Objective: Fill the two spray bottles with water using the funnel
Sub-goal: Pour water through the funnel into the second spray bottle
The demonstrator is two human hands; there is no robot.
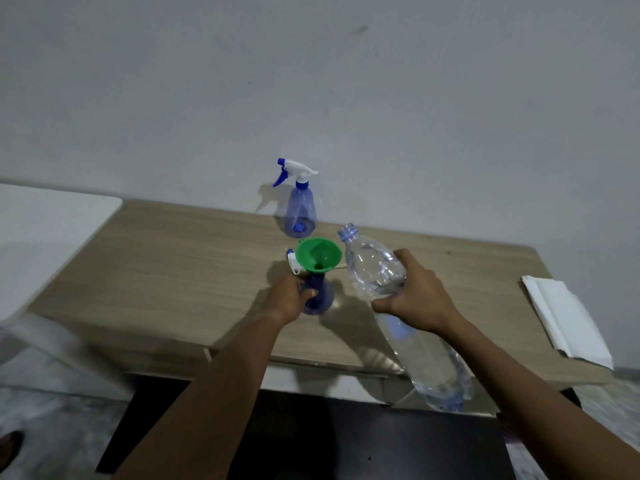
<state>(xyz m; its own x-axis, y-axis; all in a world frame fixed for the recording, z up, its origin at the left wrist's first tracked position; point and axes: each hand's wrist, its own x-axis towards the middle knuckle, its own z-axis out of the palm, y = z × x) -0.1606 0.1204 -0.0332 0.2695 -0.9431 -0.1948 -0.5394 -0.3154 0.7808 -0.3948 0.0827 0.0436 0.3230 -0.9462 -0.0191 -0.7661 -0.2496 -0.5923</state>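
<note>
A green funnel (319, 255) sits in the neck of a blue spray bottle (320, 295) standing on the wooden table (173, 271). My left hand (289, 297) grips this bottle's body. A detached white spray head (294, 264) lies just left of the funnel. My right hand (417, 297) holds a large clear water bottle (374, 268), uncapped and tilted, its mouth up beside the funnel's right rim. A second blue spray bottle (300, 212) with its spray head on stands upright near the wall behind.
Folded white paper towels (568, 322) lie on the table's right end. A white surface (45, 230) adjoins the table on the left. A grey wall rises directly behind the table. A dark area lies below the table's front edge.
</note>
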